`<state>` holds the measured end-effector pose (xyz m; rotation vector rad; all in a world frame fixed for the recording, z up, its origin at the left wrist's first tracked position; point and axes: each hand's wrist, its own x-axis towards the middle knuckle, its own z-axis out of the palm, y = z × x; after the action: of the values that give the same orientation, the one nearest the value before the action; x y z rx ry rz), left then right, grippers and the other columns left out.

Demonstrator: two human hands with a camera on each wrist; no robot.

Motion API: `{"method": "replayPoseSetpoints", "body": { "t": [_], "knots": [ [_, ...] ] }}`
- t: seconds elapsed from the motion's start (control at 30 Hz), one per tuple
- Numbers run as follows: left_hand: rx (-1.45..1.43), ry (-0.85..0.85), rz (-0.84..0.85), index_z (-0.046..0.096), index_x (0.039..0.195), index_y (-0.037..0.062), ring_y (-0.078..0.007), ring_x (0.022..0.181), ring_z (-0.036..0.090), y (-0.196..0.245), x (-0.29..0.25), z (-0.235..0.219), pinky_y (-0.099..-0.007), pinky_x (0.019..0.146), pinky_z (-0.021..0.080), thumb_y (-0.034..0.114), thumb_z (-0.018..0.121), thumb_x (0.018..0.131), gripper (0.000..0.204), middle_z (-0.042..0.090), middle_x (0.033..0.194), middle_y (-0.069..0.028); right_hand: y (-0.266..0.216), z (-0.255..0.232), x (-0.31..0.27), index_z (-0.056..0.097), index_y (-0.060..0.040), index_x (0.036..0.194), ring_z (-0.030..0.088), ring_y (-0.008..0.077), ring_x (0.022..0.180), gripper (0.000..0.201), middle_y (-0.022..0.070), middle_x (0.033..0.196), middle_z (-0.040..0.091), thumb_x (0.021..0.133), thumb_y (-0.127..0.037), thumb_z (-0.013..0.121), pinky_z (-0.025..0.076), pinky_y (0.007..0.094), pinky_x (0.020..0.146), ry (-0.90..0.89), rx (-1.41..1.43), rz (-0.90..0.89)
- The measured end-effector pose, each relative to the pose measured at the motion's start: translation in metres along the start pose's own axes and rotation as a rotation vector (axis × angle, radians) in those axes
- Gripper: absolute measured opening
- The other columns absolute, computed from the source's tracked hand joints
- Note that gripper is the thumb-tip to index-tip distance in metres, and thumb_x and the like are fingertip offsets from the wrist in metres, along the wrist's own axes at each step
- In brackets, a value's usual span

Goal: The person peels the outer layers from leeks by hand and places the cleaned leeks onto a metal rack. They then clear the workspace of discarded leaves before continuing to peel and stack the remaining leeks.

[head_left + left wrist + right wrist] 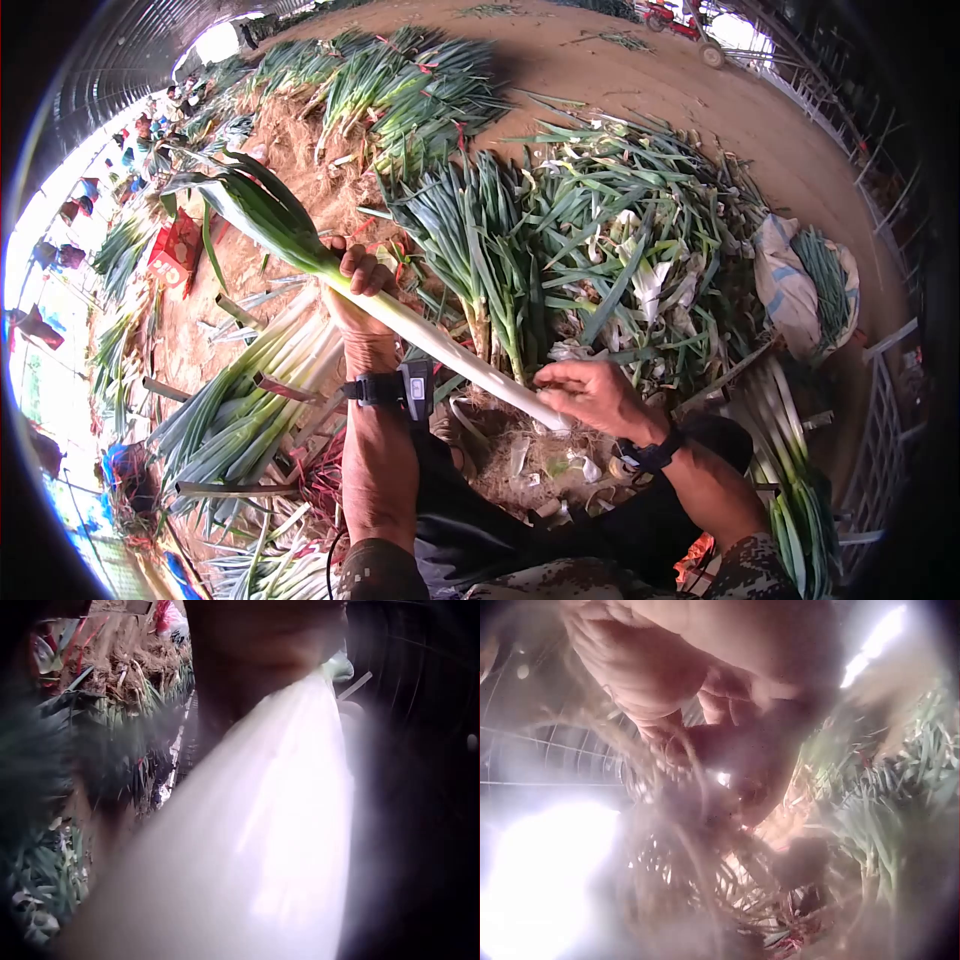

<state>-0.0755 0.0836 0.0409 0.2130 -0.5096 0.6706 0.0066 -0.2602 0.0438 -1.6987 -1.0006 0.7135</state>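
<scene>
A long green onion [430,330] slants across the head view, leaves at upper left and white root end at lower right. My left hand [358,285] grips it around the upper white stalk, where the green starts. In the left wrist view the pale stalk [292,817] fills the middle, below the dark hand. My right hand [595,395] is at the root end, its fingertips and thumb curled in against the stalk. Stringy roots [682,847] hang blurred below the right hand's curled fingers [705,727] in the right wrist view.
A bundle of green onions [475,240] stands ahead, beside a heap of stripped leaves [640,220]. Pale stalks [260,390] lie on a metal frame at left. At right are a white sack [785,285] and more onions [790,470]. Peelings [590,468] litter the ground.
</scene>
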Motion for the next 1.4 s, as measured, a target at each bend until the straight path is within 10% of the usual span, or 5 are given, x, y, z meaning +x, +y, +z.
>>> {"method": "replayPoseSetpoints", "body": {
  "t": [0.2, 0.53, 0.83, 1.03, 1.4],
  "knots": [
    [0.099, 0.008, 0.012, 0.057, 0.115, 0.0, -0.0116, 0.059, 0.049, -0.008, -0.001, 0.0, -0.0251, 0.053, 0.044, 0.024, 0.038, 0.105, 0.032, 0.052, 0.078, -0.0042, -0.014, 0.019, 0.016, 0.069, 0.0007, 0.111, 0.065, 0.0067, 0.077, 0.029, 0.0082, 0.085, 0.073, 0.093, -0.022, 0.071, 0.053, 0.0263, 0.069, 0.02, 0.017, -0.018],
    [0.248, 0.094, 0.016, 0.056, 0.116, 0.0053, -0.013, 0.056, 0.048, -0.033, -0.003, 0.013, -0.026, 0.049, 0.039, 0.035, 0.038, 0.106, 0.036, 0.053, 0.078, -0.0032, -0.023, 0.046, 0.05, 0.063, 0.0015, 0.112, 0.071, 0.0143, 0.078, 0.027, 0.0101, 0.093, 0.073, 0.091, -0.011, 0.073, 0.056, 0.0297, 0.068, 0.187, 0.022, -0.253],
    [0.329, 0.326, -0.016, 0.058, 0.105, 0.0121, -0.0155, 0.055, 0.048, -0.049, -0.004, 0.023, -0.0289, 0.048, 0.043, 0.056, 0.035, 0.104, 0.049, 0.054, 0.075, -0.0028, -0.021, 0.047, 0.058, 0.06, -0.0001, 0.105, 0.068, 0.0139, 0.072, 0.023, 0.0073, 0.086, 0.069, 0.089, -0.009, 0.074, 0.055, 0.0292, 0.067, 0.119, -0.145, -0.182],
    [0.31, 0.337, -0.021, 0.058, 0.1, 0.0085, -0.0158, 0.054, 0.048, -0.053, -0.006, 0.03, -0.0287, 0.048, 0.04, 0.059, 0.037, 0.102, 0.055, 0.054, 0.072, -0.0031, -0.031, 0.049, 0.057, 0.057, -0.004, 0.101, 0.058, 0.0026, 0.072, 0.017, 0.0001, 0.087, 0.062, 0.092, -0.008, 0.07, 0.048, 0.0186, 0.045, 0.111, 0.218, 0.053],
    [0.347, 0.323, -0.016, 0.056, 0.096, 0.0077, -0.0159, 0.055, 0.045, -0.058, -0.009, 0.036, -0.0295, 0.049, 0.037, 0.062, 0.041, 0.099, 0.056, 0.051, 0.07, -0.0032, -0.027, 0.047, 0.061, 0.057, -0.0033, 0.099, 0.059, 0.0038, 0.072, 0.015, 0.0, 0.09, 0.062, 0.092, -0.009, 0.069, 0.054, 0.0204, 0.051, 0.047, 0.173, 0.077]
  ]
}}
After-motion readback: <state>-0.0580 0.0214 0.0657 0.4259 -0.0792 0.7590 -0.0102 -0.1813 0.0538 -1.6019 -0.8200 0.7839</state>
